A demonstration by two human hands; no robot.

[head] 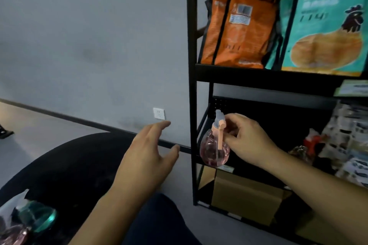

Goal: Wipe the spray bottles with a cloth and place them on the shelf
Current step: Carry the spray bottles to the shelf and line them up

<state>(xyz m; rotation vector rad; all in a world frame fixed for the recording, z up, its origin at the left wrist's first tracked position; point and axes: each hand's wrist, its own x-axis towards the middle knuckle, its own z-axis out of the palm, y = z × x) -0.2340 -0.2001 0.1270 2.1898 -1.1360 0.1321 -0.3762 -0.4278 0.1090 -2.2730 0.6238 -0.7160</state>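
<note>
Dim, soft, blurred, wide-angle edge distortion.

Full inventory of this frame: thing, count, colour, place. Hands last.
pink spray bottle: 1, clear pink, at middle shelf's left end, held
teal spray bottle: 1, bottom left on black round surface
second pink bottle: 1, bottom-left corner, partly cut off
shelf: 1, black metal, right
orange bags: several, top shelf
teal bag: 1 in front, rooster print, top shelf
cardboard box: 1, brown, bottom shelf
wall socket: 1, white
left hand: open, empty
right hand: pinches pink bottle's head

Pink spray bottle (pixel 214 150) in right hand (pixel 246 141)
</note>
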